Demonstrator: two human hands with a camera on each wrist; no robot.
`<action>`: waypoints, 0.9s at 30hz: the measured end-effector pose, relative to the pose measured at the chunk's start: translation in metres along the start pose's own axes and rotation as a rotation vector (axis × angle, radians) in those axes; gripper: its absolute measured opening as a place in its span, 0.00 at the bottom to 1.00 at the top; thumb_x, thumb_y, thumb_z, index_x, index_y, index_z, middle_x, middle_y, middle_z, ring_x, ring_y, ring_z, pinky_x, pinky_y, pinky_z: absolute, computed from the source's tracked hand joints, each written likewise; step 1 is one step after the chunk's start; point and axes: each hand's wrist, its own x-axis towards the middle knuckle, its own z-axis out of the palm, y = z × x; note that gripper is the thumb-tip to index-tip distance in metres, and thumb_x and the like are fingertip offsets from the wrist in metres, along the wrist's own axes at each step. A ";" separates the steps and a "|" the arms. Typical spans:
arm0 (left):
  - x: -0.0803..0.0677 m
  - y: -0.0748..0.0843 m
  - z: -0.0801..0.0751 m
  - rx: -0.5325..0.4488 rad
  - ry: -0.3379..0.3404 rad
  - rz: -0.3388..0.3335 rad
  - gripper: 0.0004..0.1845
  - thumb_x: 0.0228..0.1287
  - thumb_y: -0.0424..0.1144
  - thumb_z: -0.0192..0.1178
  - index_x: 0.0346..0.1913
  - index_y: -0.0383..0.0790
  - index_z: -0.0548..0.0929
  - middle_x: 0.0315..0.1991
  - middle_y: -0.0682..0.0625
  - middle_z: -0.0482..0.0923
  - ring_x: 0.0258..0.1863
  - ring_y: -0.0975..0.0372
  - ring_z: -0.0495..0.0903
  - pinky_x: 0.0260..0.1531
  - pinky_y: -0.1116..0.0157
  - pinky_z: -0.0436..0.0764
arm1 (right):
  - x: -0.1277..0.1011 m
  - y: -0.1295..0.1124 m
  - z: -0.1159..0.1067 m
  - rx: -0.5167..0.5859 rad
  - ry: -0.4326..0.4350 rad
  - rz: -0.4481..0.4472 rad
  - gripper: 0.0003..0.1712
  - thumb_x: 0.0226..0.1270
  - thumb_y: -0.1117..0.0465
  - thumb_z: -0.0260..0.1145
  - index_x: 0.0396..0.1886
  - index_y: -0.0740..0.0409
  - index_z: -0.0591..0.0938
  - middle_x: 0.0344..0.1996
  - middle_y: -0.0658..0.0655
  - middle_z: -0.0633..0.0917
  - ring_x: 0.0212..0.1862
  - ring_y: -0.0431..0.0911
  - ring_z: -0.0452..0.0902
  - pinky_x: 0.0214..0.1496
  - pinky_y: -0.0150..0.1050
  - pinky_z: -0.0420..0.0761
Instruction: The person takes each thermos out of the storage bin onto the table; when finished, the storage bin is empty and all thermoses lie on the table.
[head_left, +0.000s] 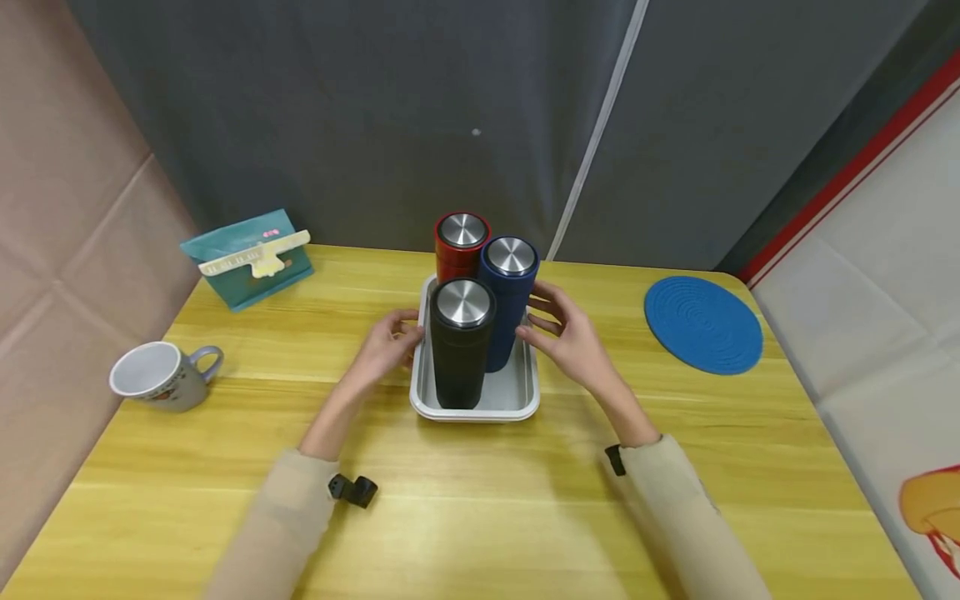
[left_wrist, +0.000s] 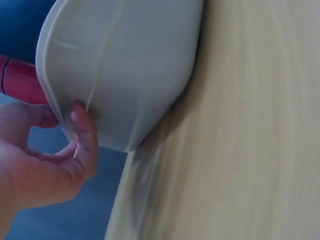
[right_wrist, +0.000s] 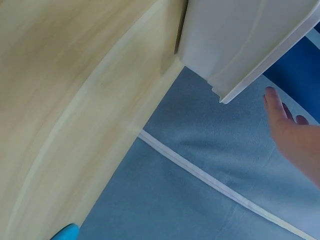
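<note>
"How far along are you?"

"By my judgement the loading is done: the red tumbler (head_left: 459,257), blue tumbler (head_left: 511,298) and black tumbler (head_left: 459,358) all stand upright in my tray (head_left: 512,392), red at its far end, blue along its right side, black at its near end. The tray rests on the tabletop (head_left: 480,517). What looks unfinished is my hold, made on one side only."

"So what are your fingers doing?"

"My left fingers (left_wrist: 86,137) pinch the tray's left rim. My right fingers (right_wrist: 273,105) are loose and spread at its right side, gripping nothing; I can't tell whether they brush the blue tumbler."

"And what's inside everything?"

"Steel-topped lids (head_left: 462,302) hide the tumblers' insides. Left of the tray, the mug (head_left: 171,383) shows me only pale inner wall. Farther back on the tray's left, a clip (head_left: 264,261) closes the pouch (head_left: 243,289), so its contents are hidden. The blue mat (head_left: 702,325) lies flat, right of the tray."
</note>
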 end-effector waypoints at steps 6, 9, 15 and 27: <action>-0.001 -0.001 0.008 -0.128 0.067 -0.069 0.23 0.70 0.31 0.52 0.65 0.28 0.66 0.41 0.42 0.74 0.25 0.63 0.76 0.24 0.68 0.78 | 0.007 -0.009 0.009 0.013 0.010 0.003 0.38 0.56 0.77 0.69 0.66 0.73 0.64 0.62 0.69 0.70 0.60 0.60 0.70 0.60 0.51 0.74; -0.003 -0.001 0.011 -0.189 0.081 -0.084 0.23 0.71 0.32 0.52 0.66 0.30 0.65 0.42 0.44 0.74 0.25 0.64 0.76 0.23 0.70 0.78 | 0.012 0.002 0.012 0.016 0.025 0.007 0.39 0.55 0.76 0.70 0.66 0.70 0.64 0.61 0.66 0.71 0.60 0.57 0.71 0.60 0.47 0.75; -0.005 -0.001 0.013 -0.242 0.081 -0.096 0.23 0.72 0.33 0.52 0.67 0.32 0.66 0.42 0.45 0.74 0.26 0.64 0.77 0.24 0.70 0.79 | 0.015 0.010 0.014 0.000 0.043 0.006 0.41 0.55 0.74 0.72 0.67 0.66 0.63 0.60 0.65 0.71 0.58 0.56 0.72 0.59 0.48 0.76; -0.006 -0.003 0.005 -0.251 0.041 -0.088 0.24 0.71 0.30 0.51 0.68 0.34 0.66 0.45 0.43 0.72 0.30 0.63 0.77 0.26 0.67 0.81 | 0.011 -0.024 0.020 -0.029 0.077 0.033 0.39 0.53 0.75 0.72 0.64 0.71 0.66 0.56 0.68 0.74 0.55 0.57 0.73 0.56 0.53 0.77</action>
